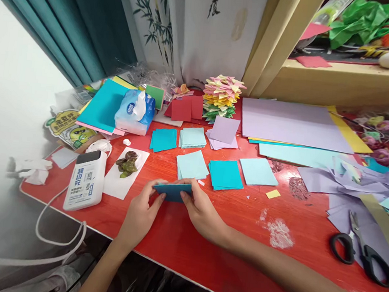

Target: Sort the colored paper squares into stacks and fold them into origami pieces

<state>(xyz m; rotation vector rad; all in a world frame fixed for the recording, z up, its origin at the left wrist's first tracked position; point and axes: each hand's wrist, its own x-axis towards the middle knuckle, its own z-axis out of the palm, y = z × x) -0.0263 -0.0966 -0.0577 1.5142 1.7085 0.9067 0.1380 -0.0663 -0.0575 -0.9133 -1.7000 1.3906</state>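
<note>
The left hand (144, 212) and right hand (204, 211) held a blue paper square (173, 192) between them, tilted up above the near part of the red table (185, 246). The left thumb and fingers pinched its left end; the right thumb and fingers pinched its right end. Just beyond it lay a teal paper stack (226, 175), with a pale blue paper stack (191, 165) to its left and pale blue sheets (258, 171) to its right. Farther back stood a folded-paper tower (221, 98). A white power bank (86, 181) lay to the left, and black-handled scissors (359, 249) lay open at the right.
</note>
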